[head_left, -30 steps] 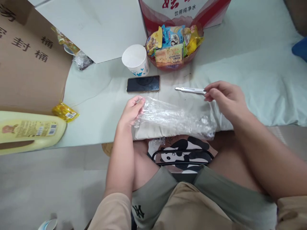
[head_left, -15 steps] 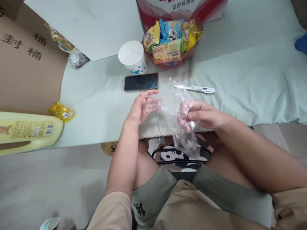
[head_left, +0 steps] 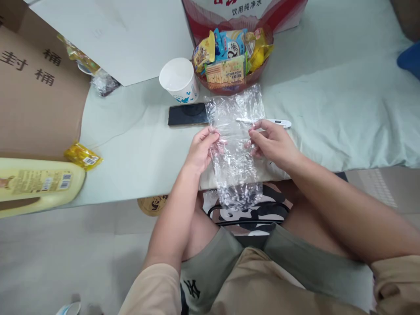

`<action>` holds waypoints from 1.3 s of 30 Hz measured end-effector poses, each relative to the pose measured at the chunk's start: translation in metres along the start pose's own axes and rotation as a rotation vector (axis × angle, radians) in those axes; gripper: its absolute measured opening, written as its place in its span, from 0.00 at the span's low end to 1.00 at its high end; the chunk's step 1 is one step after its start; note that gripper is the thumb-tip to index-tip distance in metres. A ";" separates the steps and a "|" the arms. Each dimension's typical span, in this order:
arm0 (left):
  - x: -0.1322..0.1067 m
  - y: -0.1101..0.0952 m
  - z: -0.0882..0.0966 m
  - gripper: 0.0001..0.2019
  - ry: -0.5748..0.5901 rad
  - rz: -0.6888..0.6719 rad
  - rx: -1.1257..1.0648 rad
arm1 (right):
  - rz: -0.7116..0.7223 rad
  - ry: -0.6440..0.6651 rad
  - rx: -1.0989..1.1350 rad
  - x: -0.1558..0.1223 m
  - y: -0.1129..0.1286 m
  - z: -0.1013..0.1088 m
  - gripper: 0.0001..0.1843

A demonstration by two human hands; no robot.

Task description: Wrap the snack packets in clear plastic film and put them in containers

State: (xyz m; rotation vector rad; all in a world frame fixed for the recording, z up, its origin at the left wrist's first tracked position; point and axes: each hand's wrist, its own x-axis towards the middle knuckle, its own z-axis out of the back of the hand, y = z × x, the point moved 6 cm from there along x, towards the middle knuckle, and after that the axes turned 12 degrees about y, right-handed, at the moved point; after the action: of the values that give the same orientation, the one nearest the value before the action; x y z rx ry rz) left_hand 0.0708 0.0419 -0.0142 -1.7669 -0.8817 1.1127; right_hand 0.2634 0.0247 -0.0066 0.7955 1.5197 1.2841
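Note:
A sheet of clear, crinkled plastic film stretches between my two hands, hanging down past the edge of the cloth-covered surface. Its left side is pinched in my left hand, and my right hand pinches the right side. The film's far end reaches toward the snack bowl and overlaps one end of a dark phone. Behind the film and just beyond my right fingers lies a white utility knife, partly covered.
A red bowl of wrapped snacks stands at the back beside a white paper cup. Farther back are a red-and-white box and a white panel. Leftward are a cardboard box, a yellow packet and a pale yellow bottle.
The film was bunched in my right hand while my left hand was open beside it. Now my left hand has gripped it too, and it is spread out flat between both hands.

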 end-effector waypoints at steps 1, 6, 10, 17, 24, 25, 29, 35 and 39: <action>-0.001 -0.002 0.003 0.09 -0.038 -0.022 -0.010 | 0.011 -0.006 -0.022 -0.001 0.002 0.000 0.10; -0.006 0.006 0.000 0.13 0.068 0.117 0.001 | 0.076 -0.062 -0.142 -0.004 0.008 0.002 0.09; -0.010 0.003 0.006 0.14 0.030 0.088 0.139 | 0.104 0.033 -0.136 -0.005 0.010 -0.001 0.14; -0.029 -0.018 0.030 0.07 -0.138 -0.105 0.237 | 0.340 0.133 -0.112 -0.025 0.031 0.000 0.15; -0.004 -0.010 0.028 0.15 -0.024 0.034 0.081 | 0.346 -0.046 -0.327 -0.009 0.023 0.019 0.10; -0.001 -0.008 0.026 0.18 -0.018 0.039 0.070 | 0.305 -0.074 -0.318 -0.006 0.018 0.022 0.10; 0.002 -0.007 0.022 0.21 -0.058 -0.044 0.084 | 0.239 -0.051 -0.237 0.000 0.005 0.022 0.13; 0.001 -0.006 0.022 0.21 -0.096 -0.082 0.031 | 0.547 -0.022 -0.856 -0.016 0.018 -0.009 0.12; 0.000 -0.007 0.024 0.16 -0.118 -0.080 0.006 | 0.640 0.083 -1.092 -0.026 0.016 -0.035 0.11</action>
State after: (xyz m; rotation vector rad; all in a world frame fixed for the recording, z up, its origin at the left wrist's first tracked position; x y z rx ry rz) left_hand 0.0478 0.0517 -0.0133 -1.6603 -1.0102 1.1751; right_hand 0.2375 -0.0072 0.0148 0.4726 0.3956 2.3011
